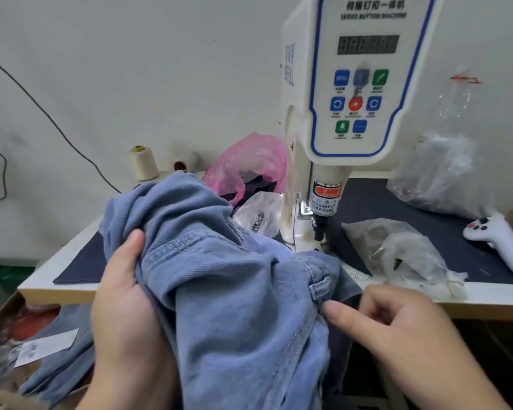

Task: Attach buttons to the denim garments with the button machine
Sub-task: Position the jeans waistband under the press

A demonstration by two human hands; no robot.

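Observation:
A light blue denim garment [219,279] lies bunched over the table's front edge, its waistband near the punch [319,229] of the white servo button machine [356,84]. My left hand [122,294] grips a fold of the denim on its left side, thumb on top. My right hand [397,318] pinches the garment's right edge just below a belt loop [320,287], fingers curled. The cloth reaches up to the machine's base below the punch.
Clear plastic bags [397,250] holding small metal parts lie right of the machine, and another bag [261,214] to its left. A pink bag [246,164], thread cones [142,161], a white handheld controller [501,238], and a box of more denim [42,350] at lower left surround the table [71,261].

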